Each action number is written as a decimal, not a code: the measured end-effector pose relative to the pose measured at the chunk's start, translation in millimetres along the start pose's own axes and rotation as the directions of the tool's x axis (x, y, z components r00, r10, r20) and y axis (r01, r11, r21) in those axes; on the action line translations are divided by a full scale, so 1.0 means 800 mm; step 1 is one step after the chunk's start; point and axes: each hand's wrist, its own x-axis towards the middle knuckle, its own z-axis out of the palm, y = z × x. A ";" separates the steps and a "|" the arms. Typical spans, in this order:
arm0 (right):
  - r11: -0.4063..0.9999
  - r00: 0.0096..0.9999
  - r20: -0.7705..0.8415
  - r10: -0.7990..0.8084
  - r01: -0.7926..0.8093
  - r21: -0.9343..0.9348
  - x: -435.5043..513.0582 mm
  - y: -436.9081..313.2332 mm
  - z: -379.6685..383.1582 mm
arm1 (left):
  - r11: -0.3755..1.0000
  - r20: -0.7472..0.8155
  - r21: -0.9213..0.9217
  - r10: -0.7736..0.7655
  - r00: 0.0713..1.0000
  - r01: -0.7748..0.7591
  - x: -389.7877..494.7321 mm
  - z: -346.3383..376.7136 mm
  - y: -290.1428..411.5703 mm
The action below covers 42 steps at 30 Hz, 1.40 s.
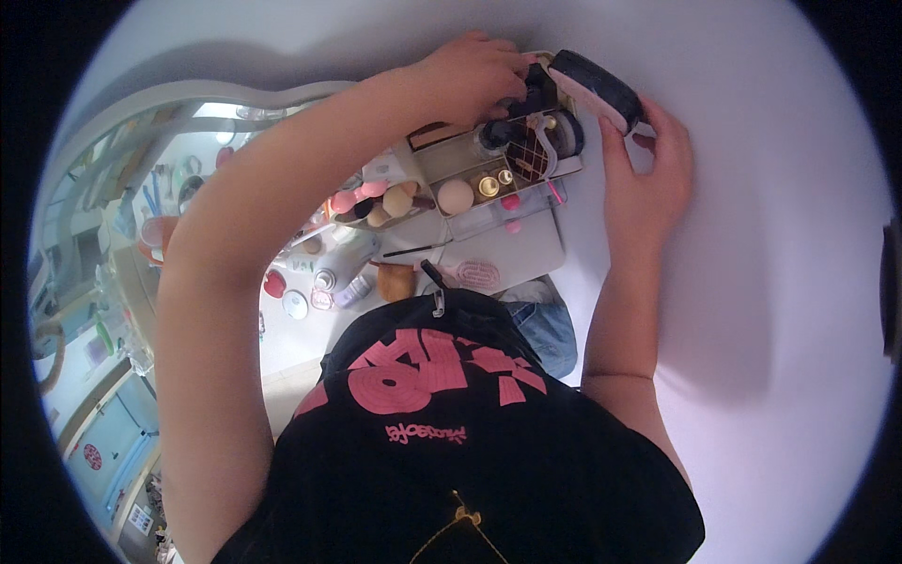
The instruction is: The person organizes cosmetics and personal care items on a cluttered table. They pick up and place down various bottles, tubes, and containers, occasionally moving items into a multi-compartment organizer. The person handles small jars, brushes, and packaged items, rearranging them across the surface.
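My right hand [648, 176] grips a black and pink oblong case [595, 90] by its lower end, raised beside the wall. My left hand [483, 79] reaches over the back of a beige cosmetics organizer [451, 161]. Its fingertips are at dark items [537, 92] in the rear compartment; whether they grip one is hidden. Nearer compartments hold a dark brown quilted-pattern item [530, 154], a round black-topped container [497, 133], a round beige item [456, 197] and gold-topped containers [488, 186]. At the organizer's right end stands a round dark item [569, 132].
A wavy-framed mirror [211, 106] stands at the left, behind my left arm. A white wall [761, 211] rises close on the right. On the table are a spray can [345, 262], a pink hairbrush [478, 273], a thin brush [416, 250] and a brown pouch-like item [396, 283].
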 end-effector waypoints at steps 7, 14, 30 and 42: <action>1.000 1.000 0.005 -0.012 0.012 0.021 -0.010 0.006 -0.020 | 0.999 0.143 0.002 -0.054 0.988 0.054 0.029 -0.008 -0.010; 0.929 0.962 -0.228 0.153 -0.062 0.365 -0.044 0.007 -0.044 | 0.990 0.192 0.044 -0.137 0.972 0.131 0.075 0.018 -0.009; 0.984 0.951 -0.308 0.030 0.025 0.175 -0.081 0.019 -0.068 | 0.948 0.453 0.259 -0.286 0.844 0.182 0.132 0.049 0.038; 0.971 0.957 -0.290 0.020 0.050 0.234 -0.073 0.016 -0.065 | 0.935 0.403 0.292 -0.311 0.861 0.201 0.113 0.042 0.039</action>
